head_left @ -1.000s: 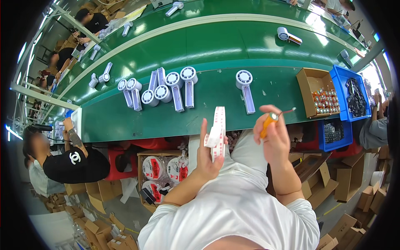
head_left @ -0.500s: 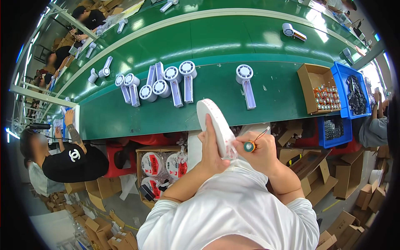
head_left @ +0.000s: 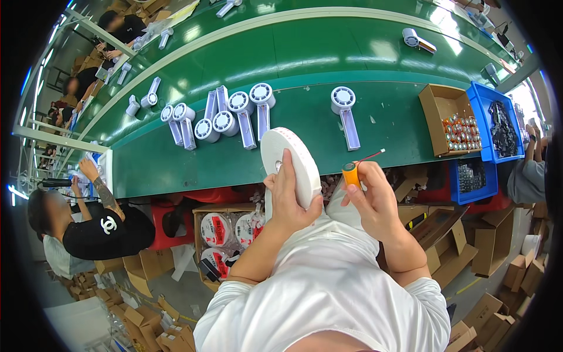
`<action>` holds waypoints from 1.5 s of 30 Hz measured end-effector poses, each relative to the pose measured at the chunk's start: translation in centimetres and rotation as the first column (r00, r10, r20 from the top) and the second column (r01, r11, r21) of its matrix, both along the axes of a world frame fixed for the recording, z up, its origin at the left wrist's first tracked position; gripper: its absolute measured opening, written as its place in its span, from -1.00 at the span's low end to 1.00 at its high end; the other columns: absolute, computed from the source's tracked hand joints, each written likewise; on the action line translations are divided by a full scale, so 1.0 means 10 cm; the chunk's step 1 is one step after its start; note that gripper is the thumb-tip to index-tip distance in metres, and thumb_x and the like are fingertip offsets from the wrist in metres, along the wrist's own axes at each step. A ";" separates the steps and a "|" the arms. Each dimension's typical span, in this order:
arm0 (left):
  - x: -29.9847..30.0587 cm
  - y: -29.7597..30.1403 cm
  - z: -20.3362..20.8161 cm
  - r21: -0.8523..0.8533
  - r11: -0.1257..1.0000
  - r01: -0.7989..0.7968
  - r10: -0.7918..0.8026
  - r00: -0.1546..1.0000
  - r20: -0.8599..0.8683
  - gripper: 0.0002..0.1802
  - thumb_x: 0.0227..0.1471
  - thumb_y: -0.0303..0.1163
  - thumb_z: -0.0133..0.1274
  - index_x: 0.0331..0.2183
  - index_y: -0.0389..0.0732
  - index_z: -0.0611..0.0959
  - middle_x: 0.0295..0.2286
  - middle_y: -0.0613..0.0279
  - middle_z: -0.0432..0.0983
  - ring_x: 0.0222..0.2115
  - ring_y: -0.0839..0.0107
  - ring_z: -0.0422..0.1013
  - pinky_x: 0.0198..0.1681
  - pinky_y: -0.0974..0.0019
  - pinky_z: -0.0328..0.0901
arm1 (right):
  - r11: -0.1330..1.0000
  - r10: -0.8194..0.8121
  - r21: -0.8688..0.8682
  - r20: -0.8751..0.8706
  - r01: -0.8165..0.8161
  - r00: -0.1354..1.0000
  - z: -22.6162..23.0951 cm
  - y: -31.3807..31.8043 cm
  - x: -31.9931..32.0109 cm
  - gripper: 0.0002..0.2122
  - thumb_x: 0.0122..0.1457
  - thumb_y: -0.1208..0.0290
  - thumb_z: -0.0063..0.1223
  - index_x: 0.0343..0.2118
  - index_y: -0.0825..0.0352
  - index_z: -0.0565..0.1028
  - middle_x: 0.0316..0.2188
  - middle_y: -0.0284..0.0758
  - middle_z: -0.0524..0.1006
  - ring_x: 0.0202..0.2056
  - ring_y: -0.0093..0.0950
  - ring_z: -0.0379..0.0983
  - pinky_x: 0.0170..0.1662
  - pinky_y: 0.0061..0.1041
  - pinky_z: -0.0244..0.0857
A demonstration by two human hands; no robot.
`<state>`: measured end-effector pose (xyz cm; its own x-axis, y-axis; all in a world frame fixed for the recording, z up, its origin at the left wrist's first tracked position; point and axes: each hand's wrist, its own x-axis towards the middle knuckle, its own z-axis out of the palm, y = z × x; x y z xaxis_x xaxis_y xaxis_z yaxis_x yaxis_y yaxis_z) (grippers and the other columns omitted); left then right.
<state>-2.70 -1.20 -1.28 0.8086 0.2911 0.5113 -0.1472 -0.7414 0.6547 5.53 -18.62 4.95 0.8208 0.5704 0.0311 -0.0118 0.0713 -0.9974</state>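
Observation:
A thick white roll of tape [head_left: 296,161] stands on edge in my left hand [head_left: 290,202], with the fingers across its flat face and the thumb at its rim. Between the fingers and thumb of my right hand [head_left: 378,202] is an orange cylindrical battery [head_left: 350,175], from which a thin red-and-dark lead sticks out to the right. The two hands are apart, both in front of the bench's near edge. Beyond them on the bench lies a single white handheld fan [head_left: 346,114] with its handle opened up. More such fans [head_left: 240,114] lie grouped to the left.
On the green bench [head_left: 293,135] at right, a cardboard box [head_left: 434,126] holds several orange batteries. Blue bins [head_left: 513,154] of dark parts adjoin it. Below the bench, a carton [head_left: 196,240] contains wrapped tape rolls. A co-worker [head_left: 108,229] sits at left.
My right hand has moved away from the tape roll and turned, bringing the battery's orange side into view. The roll in my left hand has shifted slightly left and up.

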 end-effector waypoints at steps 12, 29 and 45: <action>0.03 -0.05 0.03 0.354 0.935 -0.026 0.000 0.997 0.075 0.07 -0.35 -0.01 0.24 0.15 -0.43 0.31 -0.50 0.22 0.29 -0.47 0.29 0.22 -0.30 0.19 -0.12 | 0.962 0.117 -0.273 0.320 -0.027 0.940 0.15 -0.01 0.05 -0.66 -0.02 0.64 0.29 -0.17 0.59 0.45 -0.38 -0.23 0.54 -0.35 -0.55 0.54 -0.26 -0.61 0.47; -0.05 -0.45 0.33 0.283 0.951 0.124 -0.046 0.963 -0.267 0.11 -0.36 -0.01 0.28 0.17 -0.44 0.28 -0.35 -0.10 0.41 -0.29 0.08 0.35 -0.28 0.12 -0.05 | 0.815 -0.321 0.458 -0.152 0.355 0.935 -0.40 0.22 0.21 -0.67 0.15 0.53 0.19 -0.09 0.41 0.31 -0.24 -0.29 0.48 -0.22 -0.58 0.44 -0.08 -0.56 0.33; -0.52 0.06 -0.86 0.140 0.911 0.388 -0.145 0.619 -0.772 -0.09 -0.17 0.01 0.23 0.10 -0.34 0.31 -0.25 -0.11 0.47 -0.19 -0.04 0.40 -0.03 -0.03 0.09 | 0.905 -0.267 0.266 -0.251 0.331 0.930 -1.41 -0.47 1.72 -0.72 0.28 0.39 0.04 -0.05 0.48 0.40 -0.23 -0.31 0.53 -0.26 -0.56 0.53 -0.21 -0.58 0.45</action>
<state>-7.86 -0.60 -9.85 0.9625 -0.0491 -0.2669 0.0691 -0.9068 0.4158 22.75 -23.37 -9.11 0.9576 0.2870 -0.0252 -0.1431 0.3979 -0.9062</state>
